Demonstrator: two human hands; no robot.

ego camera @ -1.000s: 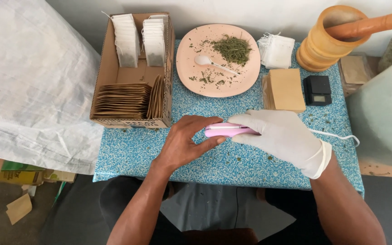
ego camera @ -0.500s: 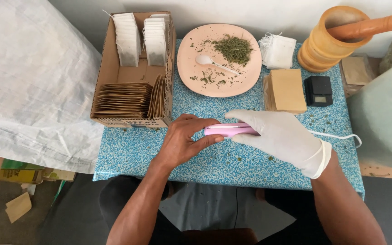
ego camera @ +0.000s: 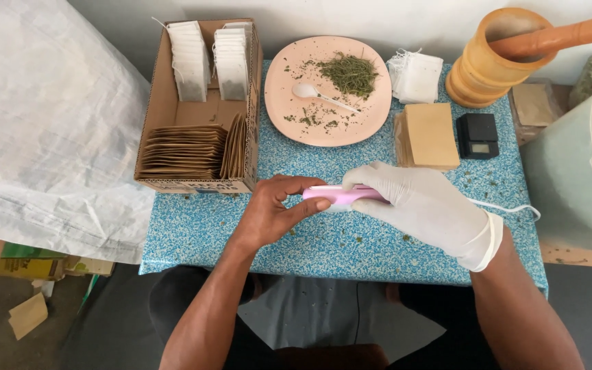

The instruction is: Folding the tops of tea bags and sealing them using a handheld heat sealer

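A small pink sealing device with a white cord lies on the blue speckled table. My right hand, in a white glove, presses down on its right part. My bare left hand pinches the device's left end with thumb and fingers. Whether something thin sits between the jaws is hidden by my fingers.
A cardboard box holds brown envelopes and white tea bags. Behind are a pink plate with dried herbs and a white spoon, loose white bags, brown sachets, a black scale, and a wooden mortar with pestle.
My left hand's fingers have curled in tighter at the device's left end, and the device has shifted slightly left. My gloved hand stays pressed on it.
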